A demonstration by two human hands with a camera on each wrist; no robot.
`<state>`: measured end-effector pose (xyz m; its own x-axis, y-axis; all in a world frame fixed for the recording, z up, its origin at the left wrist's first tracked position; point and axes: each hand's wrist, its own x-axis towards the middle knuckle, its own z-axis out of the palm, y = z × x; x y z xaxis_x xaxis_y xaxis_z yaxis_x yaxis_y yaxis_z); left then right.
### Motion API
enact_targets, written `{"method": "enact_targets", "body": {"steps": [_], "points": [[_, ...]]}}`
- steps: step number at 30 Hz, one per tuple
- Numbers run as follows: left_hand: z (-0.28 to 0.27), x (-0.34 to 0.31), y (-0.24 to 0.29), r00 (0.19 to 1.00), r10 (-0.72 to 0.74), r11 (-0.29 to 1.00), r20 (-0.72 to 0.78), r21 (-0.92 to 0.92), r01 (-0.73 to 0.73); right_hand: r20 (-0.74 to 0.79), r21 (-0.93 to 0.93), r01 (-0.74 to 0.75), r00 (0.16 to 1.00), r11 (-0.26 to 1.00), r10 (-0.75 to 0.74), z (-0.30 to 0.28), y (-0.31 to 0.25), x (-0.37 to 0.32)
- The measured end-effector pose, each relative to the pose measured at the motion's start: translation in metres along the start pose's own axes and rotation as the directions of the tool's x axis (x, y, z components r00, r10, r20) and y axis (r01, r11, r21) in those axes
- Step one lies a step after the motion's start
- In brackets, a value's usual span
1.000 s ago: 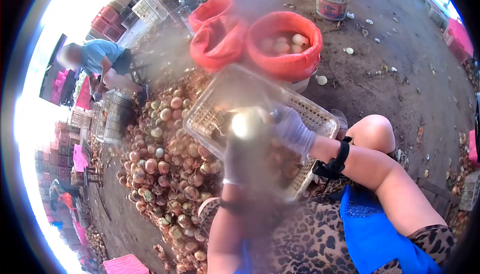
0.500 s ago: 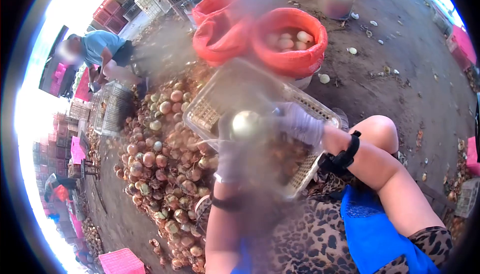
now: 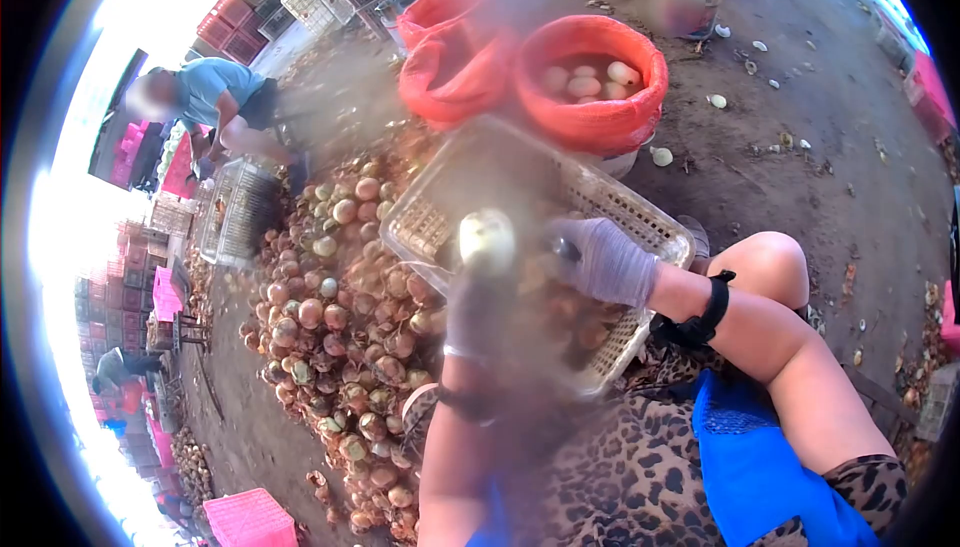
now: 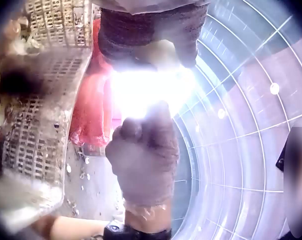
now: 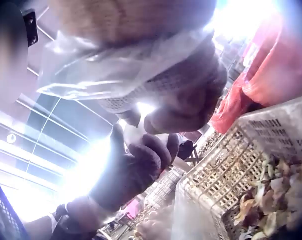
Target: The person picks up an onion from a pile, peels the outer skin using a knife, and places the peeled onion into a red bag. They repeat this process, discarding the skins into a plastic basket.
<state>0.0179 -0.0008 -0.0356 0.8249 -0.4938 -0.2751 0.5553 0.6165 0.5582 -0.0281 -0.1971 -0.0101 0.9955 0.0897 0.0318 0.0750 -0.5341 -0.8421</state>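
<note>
A large heap of brown-skinned onions (image 3: 335, 337) is spread over the dirt ground (image 3: 800, 197), on the left side of the seated person. Behind it, a red mesh sack (image 3: 590, 107) filled with peeled white onions is seen. A white plastic lattice basket (image 3: 640, 219) is placed in front of the knees, between the heap and the sack. Above this basket, a pale peeled onion (image 3: 487, 239) is held up by the gloved left hand (image 3: 478, 312), whose fingers are curled around it. The gloved right hand (image 3: 605, 262) is kept just beside the onion with its fingers curled; whether something is gripped in it cannot be told.
</note>
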Motion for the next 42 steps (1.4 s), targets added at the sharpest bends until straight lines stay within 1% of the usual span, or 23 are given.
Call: {"method": "enact_targets", "body": {"steps": [1,2,4,5,8,10,12,14,16,17,20,24,26,27,29,31,33,34,35,36,39,41,42], "points": [[-0.001,0.001,0.001,0.995,0.091,0.982,0.039,0.164,-0.096,0.037,-0.124,0.021,0.999,0.992,-0.017,0.001,0.002,0.000],[-0.001,0.003,0.002,0.981,0.172,0.928,0.094,0.319,-0.194,0.034,-0.104,0.065,0.998,0.993,-0.061,0.002,0.002,-0.002],[-0.002,0.004,0.003,0.960,0.250,0.827,0.128,0.488,-0.280,0.022,-0.060,0.146,0.989,0.987,-0.145,-0.004,-0.011,-0.009],[-0.004,0.005,0.005,0.961,0.258,0.813,0.097,0.516,-0.270,0.022,-0.072,0.148,0.989,0.986,-0.146,-0.005,-0.014,-0.010],[-0.005,0.003,0.007,0.970,0.231,0.865,0.068,0.442,-0.237,0.053,-0.121,0.150,0.988,0.981,-0.144,-0.009,-0.013,-0.009],[-0.003,-0.002,0.011,0.979,0.200,0.933,0.036,0.297,-0.202,0.114,-0.165,0.158,0.983,0.974,-0.141,-0.010,-0.004,-0.009],[0.003,-0.007,0.013,0.985,0.169,0.981,-0.025,0.099,-0.166,0.150,-0.230,0.099,0.987,0.968,-0.065,-0.004,0.015,-0.007],[0.036,-0.019,0.022,0.996,0.068,0.983,0.049,-0.174,-0.059,0.121,-0.230,0.055,0.992,0.972,-0.027,-0.003,0.016,-0.005],[0.042,-0.023,0.029,0.993,0.044,0.963,0.111,-0.268,-0.013,0.025,-0.151,0.015,1.000,0.988,-0.011,-0.008,0.004,-0.009],[0.046,-0.025,0.032,0.989,0.032,0.950,0.142,-0.312,0.014,0.059,-0.137,0.020,0.998,0.990,-0.012,-0.009,-0.002,-0.010],[0.032,-0.018,0.028,0.973,0.011,0.959,0.228,-0.279,0.054,0.077,-0.108,0.088,0.994,0.990,-0.080,-0.008,-0.018,-0.011],[0.021,-0.012,0.019,0.888,-0.153,0.865,0.434,-0.376,0.333,-0.070,-0.151,0.227,0.968,0.962,-0.240,-0.001,-0.023,-0.010],[0.009,-0.008,0.011,0.920,-0.116,0.882,0.373,-0.388,0.268,-0.093,-0.208,0.222,0.965,0.953,-0.245,-0.001,-0.024,-0.008],[0.010,-0.008,0.007,0.961,-0.057,0.936,0.269,-0.321,0.145,-0.100,-0.238,0.209,0.966,0.949,-0.238,0.000,-0.026,-0.008],[0.013,-0.009,0.004,0.981,-0.018,0.968,0.191,-0.241,0.064,-0.126,-0.268,0.201,0.962,0.942,-0.241,0.000,-0.023,-0.008],[0.028,-0.014,0.009,0.976,-0.059,0.971,0.208,-0.214,0.104,-0.166,-0.268,0.213,0.950,0.940,-0.262,0.005,-0.011,-0.005],[0.025,-0.013,0.009,0.985,-0.051,0.990,0.165,-0.123,0.072,-0.159,-0.079,0.175,0.970,0.981,-0.186,0.031,0.033,0.013],[0.019,-0.012,0.008,0.991,-0.029,0.997,0.128,-0.061,0.037,-0.141,-0.077,0.174,0.973,0.982,-0.184,0.026,0.034,0.017],[0.014,-0.011,0.004,0.978,-0.085,0.983,0.191,-0.144,0.113,-0.122,-0.075,0.173,0.976,0.982,-0.182,0.021,0.035,0.022],[0.010,-0.010,-0.001,0.956,-0.136,0.956,0.260,-0.219,0.196,-0.097,-0.169,0.191,0.973,0.967,-0.209,-0.004,0.011,0.020],[-0.023,0.004,-0.014,0.993,-0.121,0.927,0.009,-0.356,0.117,-0.200,-0.040,0.375,0.905,0.926,-0.375,0.008,0.017,0.015],[0.062,-0.028,0.008,0.987,-0.151,0.987,-0.045,-0.069,0.148,-0.127,-0.032,0.342,0.930,0.939,-0.344,-0.009,-0.024,-0.005],[0.069,-0.030,0.009,0.991,-0.122,0.992,0.045,-0.008,0.123,-0.058,-0.081,0.315,0.946,0.946,-0.320,-0.009,-0.022,-0.005]]}}
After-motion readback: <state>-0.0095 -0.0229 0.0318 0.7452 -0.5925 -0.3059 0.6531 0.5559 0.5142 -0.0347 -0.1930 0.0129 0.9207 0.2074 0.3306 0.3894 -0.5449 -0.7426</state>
